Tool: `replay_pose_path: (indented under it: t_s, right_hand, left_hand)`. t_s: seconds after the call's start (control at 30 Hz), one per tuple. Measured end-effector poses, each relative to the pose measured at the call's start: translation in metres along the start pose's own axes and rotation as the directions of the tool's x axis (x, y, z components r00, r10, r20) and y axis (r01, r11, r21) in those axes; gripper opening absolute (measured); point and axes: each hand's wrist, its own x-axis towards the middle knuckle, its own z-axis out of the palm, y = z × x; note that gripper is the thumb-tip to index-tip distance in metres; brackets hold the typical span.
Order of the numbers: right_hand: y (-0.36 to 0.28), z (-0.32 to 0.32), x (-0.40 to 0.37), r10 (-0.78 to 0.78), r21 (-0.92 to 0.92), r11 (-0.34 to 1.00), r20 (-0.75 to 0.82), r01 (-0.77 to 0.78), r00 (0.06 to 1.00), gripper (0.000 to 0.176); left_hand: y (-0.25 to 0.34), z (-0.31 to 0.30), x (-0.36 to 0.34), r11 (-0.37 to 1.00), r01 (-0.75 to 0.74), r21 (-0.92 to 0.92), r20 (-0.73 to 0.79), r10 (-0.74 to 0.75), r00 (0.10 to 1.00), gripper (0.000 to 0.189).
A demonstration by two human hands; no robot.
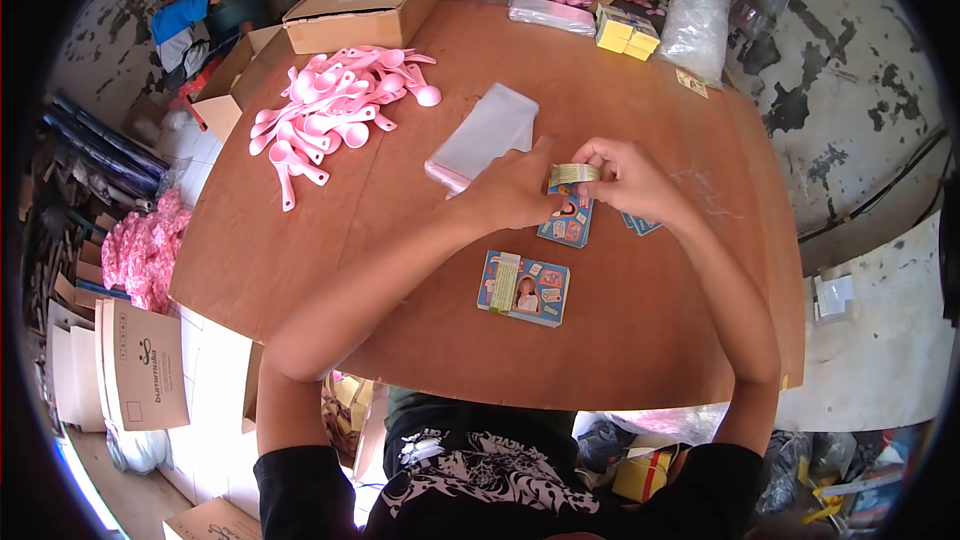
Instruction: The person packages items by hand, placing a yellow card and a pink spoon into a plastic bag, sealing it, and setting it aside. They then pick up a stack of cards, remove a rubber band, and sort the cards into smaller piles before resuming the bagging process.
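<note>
My left hand (515, 190) is closed on the edge of a stack of blue printed cards (568, 225) at the middle of the table. My right hand (625, 178) pinches a pale green paper band (572, 174) at the top of that stack; whether it is wrapped fully around is hidden by my fingers. Nearer me lies a second blue card stack (530, 290) with a similar pale band around its left part. A few loose blue cards (642, 224) show partly below my right wrist. Beside my left hand is a pile of clear plastic sleeves (488, 135).
Pink plastic scoops (335, 105) are heaped on the table's left, before a cardboard box (365, 8). Yellow boxes (626, 32) and a plastic-wrapped bundle (698, 20) stand at the back right. Another person (185, 25) is at the far left. Cartons (142, 365) stand on the floor.
</note>
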Motion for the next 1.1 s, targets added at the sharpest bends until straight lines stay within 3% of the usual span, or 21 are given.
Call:
replay_pose_path:
  t_s: [0.03, 0.17, 0.23, 0.27, 0.37, 0.47, 0.57, 0.67, 0.7, 0.77, 0.87, 0.97, 1.07, 1.1]
  right_hand:
    - [-0.001, 0.000, -0.003, -0.023, 0.005, 1.000, -0.007, 0.023, 1.000, 0.024]
    - [-0.016, -0.003, -0.021, -0.007, 0.027, 1.000, -0.016, 0.008, 1.000, 0.025]
    - [-0.024, -0.005, -0.031, 0.001, 0.080, 0.997, -0.004, -0.001, 1.000, 0.025]
    - [-0.020, -0.007, -0.034, 0.010, 0.083, 0.997, -0.014, -0.009, 1.000, 0.025]
    - [-0.002, -0.011, -0.051, 0.085, 0.003, 0.996, -0.196, -0.086, 0.977, 0.027]
    - [0.022, -0.028, -0.090, -0.057, -0.131, 0.991, -0.564, -0.021, 0.824, 0.034]
    - [-0.008, -0.062, -0.170, -0.079, -0.237, 0.960, -0.743, -0.151, 0.665, 0.036]
    - [-0.004, -0.087, -0.267, -0.099, -0.277, 0.918, -0.853, -0.283, 0.512, 0.033]
    - [0.004, -0.092, -0.304, 0.012, -0.141, 0.948, -0.880, -0.284, 0.475, 0.033]
    - [0.015, -0.091, -0.377, 0.153, -0.040, 0.917, -0.883, -0.397, 0.443, 0.039]
    - [0.035, -0.066, -0.465, 0.342, 0.140, 0.862, -0.871, -0.488, 0.354, 0.033]
    - [0.066, -0.032, -0.523, 0.452, 0.184, 0.698, -0.863, -0.692, 0.227, 0.028]
    - [0.106, -0.001, -0.542, 0.482, 0.261, 0.686, -0.862, -0.679, 0.156, 0.029]
    - [0.115, 0.006, -0.542, 0.482, 0.311, 0.672, -0.872, -0.672, 0.079, 0.030]
  left_hand:
    - [0.010, -0.004, 0.002, 0.984, 0.160, -0.080, 0.146, -0.147, 0.978, 0.085]
    - [0.021, -0.003, 0.004, 0.947, 0.211, -0.241, 0.172, -0.172, 0.970, 0.070]
    - [0.020, -0.003, 0.004, 0.939, 0.150, -0.309, 0.131, -0.114, 0.985, 0.089]
    - [0.020, -0.003, 0.004, 0.940, 0.145, -0.308, 0.141, -0.106, 0.984, 0.089]
    - [0.017, 0.000, 0.004, 0.898, 0.233, -0.372, 0.248, -0.146, 0.958, 0.105]
    - [0.010, 0.012, 0.004, 0.890, 0.092, -0.446, 0.110, -0.048, 0.993, 0.101]
    - [0.013, 0.007, 0.001, 0.848, 0.162, -0.505, 0.119, -0.118, 0.986, 0.093]
    - [-0.004, 0.016, 0.008, 0.823, 0.097, -0.560, 0.083, -0.061, 0.995, 0.087]
    - [-0.004, 0.017, 0.008, 0.818, 0.093, -0.568, 0.099, -0.044, 0.994, 0.087]
    - [-0.001, 0.013, 0.006, 0.846, 0.134, -0.516, 0.126, -0.080, 0.989, 0.088]
    - [0.003, 0.012, 0.003, 0.822, 0.169, -0.544, 0.152, -0.102, 0.983, 0.086]
    - [0.007, 0.011, 0.002, 0.803, 0.188, -0.565, 0.161, -0.116, 0.980, 0.085]
    - [0.005, 0.012, 0.002, 0.816, 0.173, -0.552, 0.151, -0.106, 0.983, 0.085]
    - [0.005, 0.012, 0.001, 0.816, 0.179, -0.550, 0.158, -0.109, 0.981, 0.085]
